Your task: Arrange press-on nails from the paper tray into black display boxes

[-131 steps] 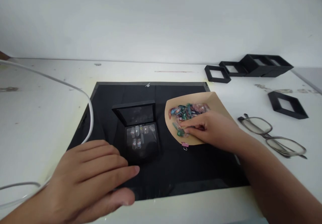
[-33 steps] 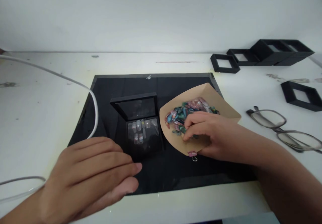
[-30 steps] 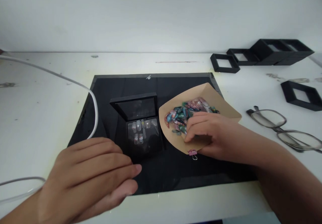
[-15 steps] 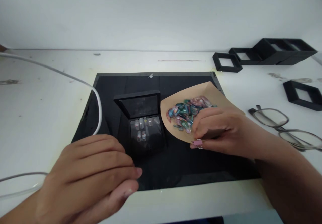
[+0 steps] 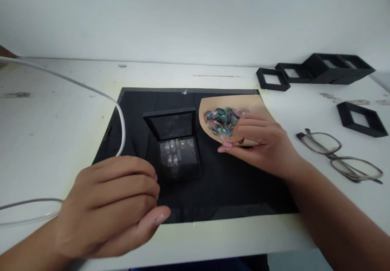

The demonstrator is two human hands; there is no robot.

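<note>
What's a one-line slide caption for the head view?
Right hand at a paper cone of colourful nails; left hand beside open black box.

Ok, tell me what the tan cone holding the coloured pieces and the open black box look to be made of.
Tan cone: looks like kraft paper or thin card, matte, curled into shape and pinned by a small pink clip under the right hand.
Open black box: probably rigid plastic or board, matte frame; its raised lid and base show a clear, slightly glossy film or window, judging by the reflections.
</note>
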